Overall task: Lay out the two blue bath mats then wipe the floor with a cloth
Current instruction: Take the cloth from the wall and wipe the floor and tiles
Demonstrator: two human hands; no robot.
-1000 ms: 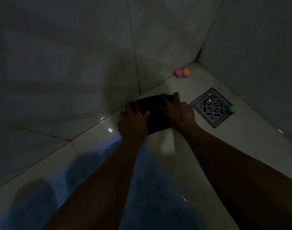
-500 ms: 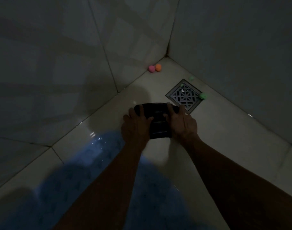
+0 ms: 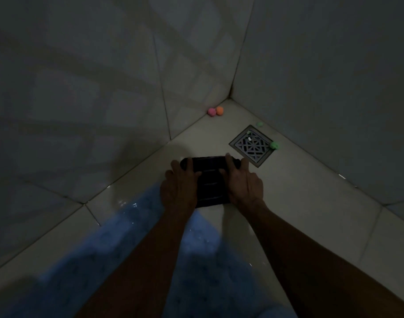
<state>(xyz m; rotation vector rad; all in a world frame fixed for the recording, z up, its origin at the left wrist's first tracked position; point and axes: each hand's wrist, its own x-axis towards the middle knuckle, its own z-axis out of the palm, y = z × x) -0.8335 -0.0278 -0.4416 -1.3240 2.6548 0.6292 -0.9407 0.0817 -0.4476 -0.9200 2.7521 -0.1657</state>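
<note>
Wiping was under way: a blue mat (image 3: pixel 132 260) lay flat on the near floor (image 3: pixel 311 203), though only one could be made out in the gloom. Both hands pressed the dark cloth (image 3: pixel 210 182) down, left hand (image 3: pixel 179 187) and right hand (image 3: pixel 243 182) apart at its sides, fingers straight. The folded cloth sat just short of the drain (image 3: pixel 251 144), long axis running near to far.

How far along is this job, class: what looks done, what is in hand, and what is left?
Done: blue mat lies flat on the floor; only one mat can be made out. In hand: left hand and right hand press a dark cloth onto the tile beside the drain. Left: the floor near the small coloured balls.
</note>
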